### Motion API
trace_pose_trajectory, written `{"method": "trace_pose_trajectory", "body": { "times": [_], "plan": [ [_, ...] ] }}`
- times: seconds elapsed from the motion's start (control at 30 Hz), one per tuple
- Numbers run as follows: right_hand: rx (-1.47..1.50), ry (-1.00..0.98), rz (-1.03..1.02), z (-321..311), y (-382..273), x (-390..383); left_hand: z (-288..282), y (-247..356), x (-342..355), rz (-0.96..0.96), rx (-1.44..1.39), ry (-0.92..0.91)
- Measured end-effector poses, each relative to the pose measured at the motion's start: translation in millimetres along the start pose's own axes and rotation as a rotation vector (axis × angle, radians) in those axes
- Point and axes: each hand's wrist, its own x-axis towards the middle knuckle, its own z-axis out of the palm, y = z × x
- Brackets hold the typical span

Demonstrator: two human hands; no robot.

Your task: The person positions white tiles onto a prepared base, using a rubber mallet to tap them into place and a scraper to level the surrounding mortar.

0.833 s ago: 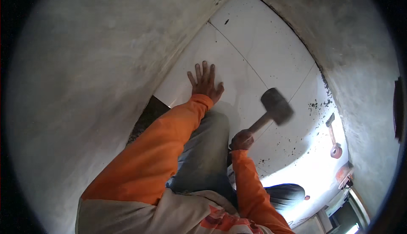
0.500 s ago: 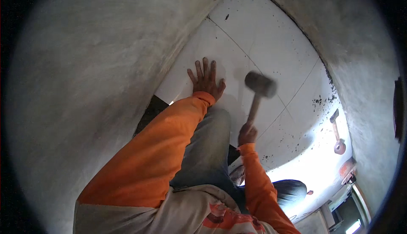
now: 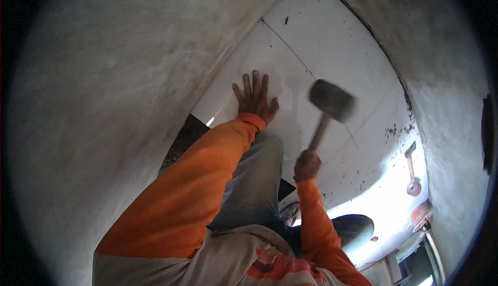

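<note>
Left hand (image 3: 254,100) flat on tile (image 3: 290,117) near left edge, grip released; right hand (image 3: 308,165) grasping mallet (image 3: 330,100). Likely tapping tile down; next blow needs square mallet face.

orange sleeves (image 3: 176,187), white tiles (image 3: 342,42), dark grey mallet head (image 3: 331,100)

We see the mallet (image 3: 332,101) blurred at its head. Below the mallet, our right hand (image 3: 307,164) partly hides the handle (image 3: 319,132); farther below, the edge cuts off our shirt (image 3: 225,260). Right of the mallet, a dark shape (image 3: 486,134) is unclear.
</note>
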Motion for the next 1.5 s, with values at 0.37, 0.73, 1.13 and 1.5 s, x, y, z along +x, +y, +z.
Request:
{"method": "trace_pose_trajectory", "body": {
  "times": [0.37, 0.73, 1.13, 1.5],
  "plan": [
    [-0.175, 0.220, -0.069, 30, 78, 2, -2, 22, 10, 0.047, -0.046, -0.014],
    [0.082, 0.031, 0.111, -18, -19, 15, 4, 9, 6, 0.022, 0.084, 0.057],
    [0.158, -0.164, 0.407, 17, -2, 5, 18, 14, 2, 0.017, 0.217, 0.131],
    [0.270, 0.110, 0.275, -20, -27, -2, 20, 21, 5, 0.054, 0.243, 0.232]
  ]
}}
